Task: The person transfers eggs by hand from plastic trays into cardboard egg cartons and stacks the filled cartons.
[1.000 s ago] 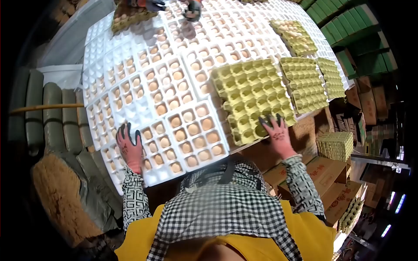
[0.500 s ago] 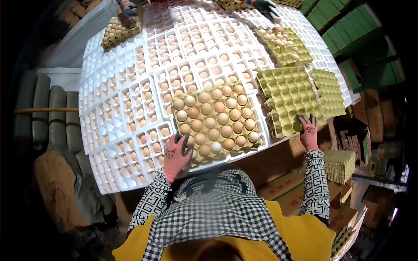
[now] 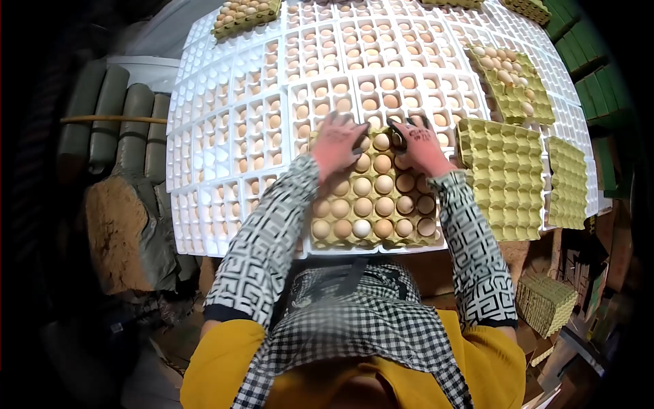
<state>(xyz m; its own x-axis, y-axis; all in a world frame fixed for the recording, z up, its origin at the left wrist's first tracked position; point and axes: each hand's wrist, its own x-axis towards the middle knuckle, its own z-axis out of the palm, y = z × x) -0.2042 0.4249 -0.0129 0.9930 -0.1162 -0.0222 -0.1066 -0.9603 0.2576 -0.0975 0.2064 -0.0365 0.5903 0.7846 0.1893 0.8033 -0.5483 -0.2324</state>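
A yellow-green pulp egg tray (image 3: pixel 373 240) filled with brown and pale eggs (image 3: pixel 383 184) lies in front of me on white moulded trays. My left hand (image 3: pixel 338 144), in a pink glove with dark fingertips, is over its far left part, fingers apart, thumb beside an egg. Over the far right part is my right hand (image 3: pixel 420 144) in a matching glove, thumb and fingers apart and bent down toward the far-row eggs. Both hands and forearms cover some eggs at the sides. I make out no egg lifted in either hand.
White moulded trays (image 3: pixel 262 136), many holding eggs, cover the table. To the right lie empty pulp trays (image 3: pixel 501 180) and another flat one (image 3: pixel 567 183). A partly filled egg tray (image 3: pixel 512 82) sits behind them. Grey rolls (image 3: pixel 109 116) stand left; a tray stack (image 3: pixel 545 303) is low right.
My right hand has left the empty pulp trays for the far side of the egg tray. My left hand has moved from its near-left corner to the far side. The view has shifted and turned.
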